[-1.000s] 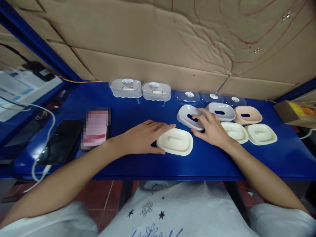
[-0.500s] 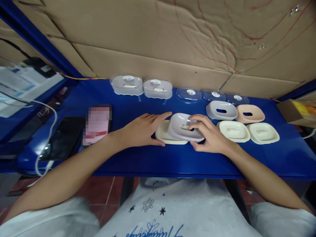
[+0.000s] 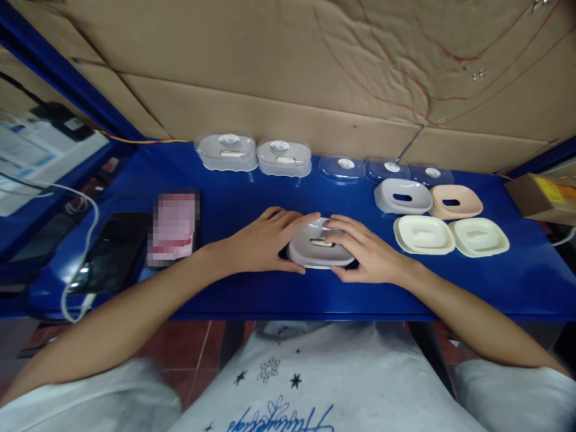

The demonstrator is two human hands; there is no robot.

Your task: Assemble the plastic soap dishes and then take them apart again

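Note:
In front of me on the blue table is a grey oval soap dish point(image 3: 306, 252) with a slot in its middle. It rests over a cream base, mostly hidden, which shows through the slot and as a thin rim below. My left hand point(image 3: 263, 243) is curved round the dish's left end, thumb at the near side and fingers at the far side. Round the right end closes my right hand point(image 3: 371, 249), its fingertips over the dish's rim near the slot and its thumb at the near edge.
At the right are another grey dish point(image 3: 387, 203), a peach dish point(image 3: 468, 207) and two cream bases point(image 3: 425, 236). Clear lids point(image 3: 335, 171) and two lidded grey soap boxes point(image 3: 284, 165) line the back. Phones point(image 3: 117, 240) and a white cable lie left; a cardboard box point(image 3: 533, 198) stands far right.
The grey dish has moved left and down onto the cream base, so the two now line up. My left hand has come against the dish; my right hand has moved left with it.

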